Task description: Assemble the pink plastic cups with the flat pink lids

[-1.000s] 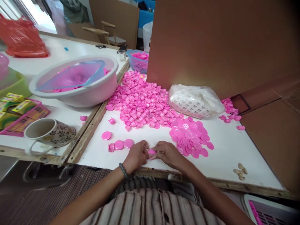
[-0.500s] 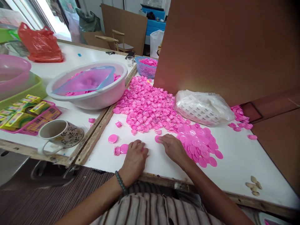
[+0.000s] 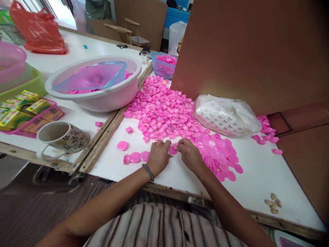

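Between my two hands lies a small pink toy saucer (image 3: 173,150), pinched at its right edge by the closed fingers of my right hand (image 3: 190,155). My left hand (image 3: 159,157) is curled against the saucer's left side; its fingertips are closed, and what they hold is hidden. A short row of pink saucers (image 3: 135,157) with a toy cup (image 3: 126,159) at its end runs out left of my left hand. Beyond my hands spreads a heap of pink toy cups (image 3: 164,113). Stacked pink saucers (image 3: 221,156) lie beside my right forearm.
A white basin (image 3: 95,99), a patterned mug (image 3: 64,137) and a pink basket (image 3: 33,127) of yellow boxes stand at left. Behind are a clear plastic bag (image 3: 227,116), a blue basket (image 3: 163,70) and a tall cardboard sheet (image 3: 244,51). Peanut shells (image 3: 273,203) lie at right.
My left hand has moved right, away from the row, and now meets my right hand at the saucer. The view has tilted down slightly.
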### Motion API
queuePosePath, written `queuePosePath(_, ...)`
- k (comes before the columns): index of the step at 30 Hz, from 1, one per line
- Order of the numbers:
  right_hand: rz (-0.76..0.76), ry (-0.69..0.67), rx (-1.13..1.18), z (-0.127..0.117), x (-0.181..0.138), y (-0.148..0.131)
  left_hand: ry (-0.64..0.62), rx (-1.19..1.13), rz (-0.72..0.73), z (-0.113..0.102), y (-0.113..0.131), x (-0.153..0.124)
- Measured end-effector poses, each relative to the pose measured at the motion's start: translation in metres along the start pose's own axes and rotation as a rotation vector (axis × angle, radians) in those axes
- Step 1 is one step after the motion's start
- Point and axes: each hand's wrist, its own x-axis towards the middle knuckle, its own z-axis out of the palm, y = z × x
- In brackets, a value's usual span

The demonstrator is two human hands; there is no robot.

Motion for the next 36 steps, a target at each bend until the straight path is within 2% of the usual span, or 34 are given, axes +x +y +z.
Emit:
queuePosePath(8, -0.075, -0.073, -0.165, 0.010, -0.015, -0.014, -0.003, -0.027, -0.019, 0.005, -0.001, 0.002)
queuePosePath(13, -0.135, -0.096, -0.302, 0.011, -0.013, -0.024, -0.006, -0.083, -0.041, 0.004, -0.001, 0.003)
queuePosePath(15, -0.137, -0.088, -0.283, 0.008, -0.011, -0.023, 0.001, -0.102, -0.041, 0.003, -0.001, 0.003)
queuePosePath(18, -0.048, -0.024, -0.058, 0.004, -0.009, -0.017, 0.016, -0.148, -0.014, -0.001, -0.003, 0.001)
queuePosePath(20, 0.092, 0.017, 0.186, 0.003, -0.010, -0.014, 0.013, -0.192, 0.021, -0.006, -0.005, -0.001)
queuePosePath(23, 0.356, -0.054, 0.534, 0.005, -0.015, -0.015, -0.060, -0.281, 0.025, -0.014, -0.008, -0.003)
queuePosePath(25, 0.453, -0.086, 0.610, 0.006, -0.020, -0.019, -0.132, -0.352, -0.041, -0.018, -0.009, -0.002)
queuePosePath(27, 0.395, -0.049, 0.516, 0.005, -0.025, -0.023, -0.194, -0.396, -0.139, -0.021, -0.009, 0.002)
queuePosePath(29, 0.240, -0.050, 0.369, 0.001, -0.029, -0.025, -0.260, -0.410, -0.235, -0.022, -0.009, 0.008)
queuePosePath(31, 0.117, -0.134, 0.251, -0.005, -0.029, -0.025, -0.338, -0.442, -0.311, -0.021, -0.011, 0.015)
queuePosePath(36, 0.010, -0.289, 0.000, -0.015, -0.018, -0.023, -0.498, -0.596, -0.444, -0.017, -0.016, 0.028)
